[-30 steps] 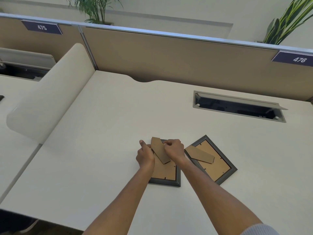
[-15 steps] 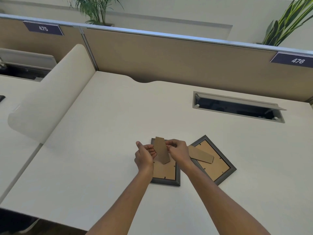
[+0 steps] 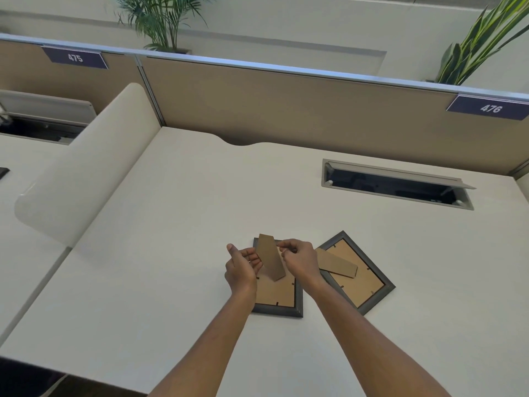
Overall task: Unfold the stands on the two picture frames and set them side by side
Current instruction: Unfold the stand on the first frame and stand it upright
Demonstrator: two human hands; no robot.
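Two dark grey picture frames lie face down on the white desk, brown backing up. The left frame (image 3: 279,299) has its cardboard stand (image 3: 270,257) lifted up off the backing. My right hand (image 3: 300,260) pinches the stand's upper right edge. My left hand (image 3: 242,267) touches the stand's left edge with fingers curled around it. The right frame (image 3: 359,277) lies turned at an angle, its stand (image 3: 337,266) flat against the backing; my right wrist covers its left corner.
A tan partition (image 3: 286,110) runs along the desk's back edge. An open cable tray (image 3: 395,186) sits in the desk at the back right. A curved white divider (image 3: 86,173) stands to the left. The desk's near edge (image 3: 86,379) lies close below.
The left frame's stand has swung up from lying slanted on the backing to pointing away from it. My left hand shifted from the frame's edge onto the stand.
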